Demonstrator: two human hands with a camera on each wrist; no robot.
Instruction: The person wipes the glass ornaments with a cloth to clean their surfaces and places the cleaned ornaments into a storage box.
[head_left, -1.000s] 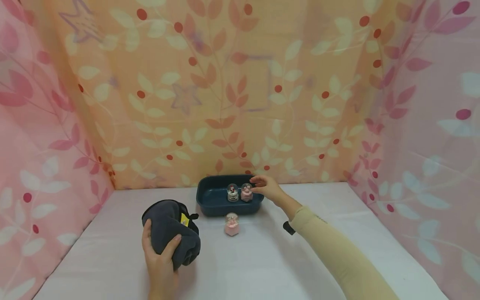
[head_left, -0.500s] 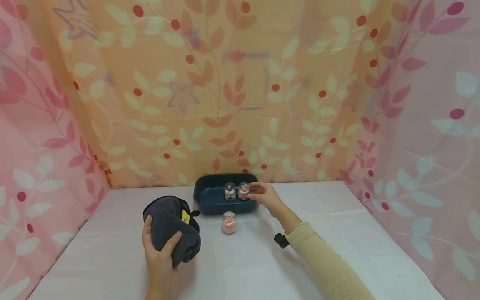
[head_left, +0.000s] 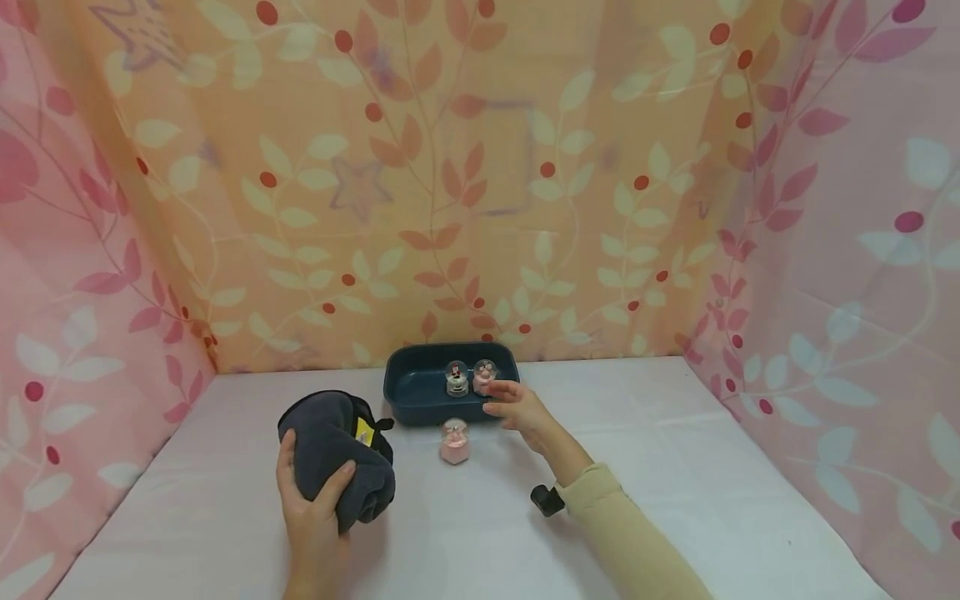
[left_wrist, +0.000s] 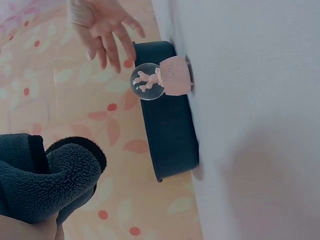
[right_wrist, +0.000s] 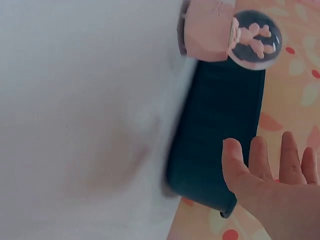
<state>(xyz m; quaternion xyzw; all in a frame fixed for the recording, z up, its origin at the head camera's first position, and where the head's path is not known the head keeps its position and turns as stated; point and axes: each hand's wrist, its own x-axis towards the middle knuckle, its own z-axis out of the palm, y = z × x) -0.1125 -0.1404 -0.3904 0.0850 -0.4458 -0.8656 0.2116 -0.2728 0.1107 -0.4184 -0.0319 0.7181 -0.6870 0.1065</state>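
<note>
My left hand (head_left: 311,504) grips a folded dark grey-blue towel (head_left: 326,454) with black edging and a yellow label, held over the table's left side. My right hand (head_left: 525,415) holds nothing; its fingers are spread just in front of the right end of a dark blue tray (head_left: 420,410). Inside the tray stand two small snow globes, one with a white base (head_left: 457,380) and one with a pink base (head_left: 483,377). A third pink snow globe (head_left: 454,443) stands upright on the table before the tray, its clear dome showing a pink figure in the left wrist view.
A small black object (head_left: 547,500) shows beside the right cuff (head_left: 592,492). The white tabletop (head_left: 465,542) is bounded by a flowered orange curtain (head_left: 450,208) behind and pink flowered cloth (head_left: 840,292) at both sides.
My right hand has drawn back from the pink snow globe in the tray, coming over the rim toward the front. The left hand keeps the towel in much the same place.
</note>
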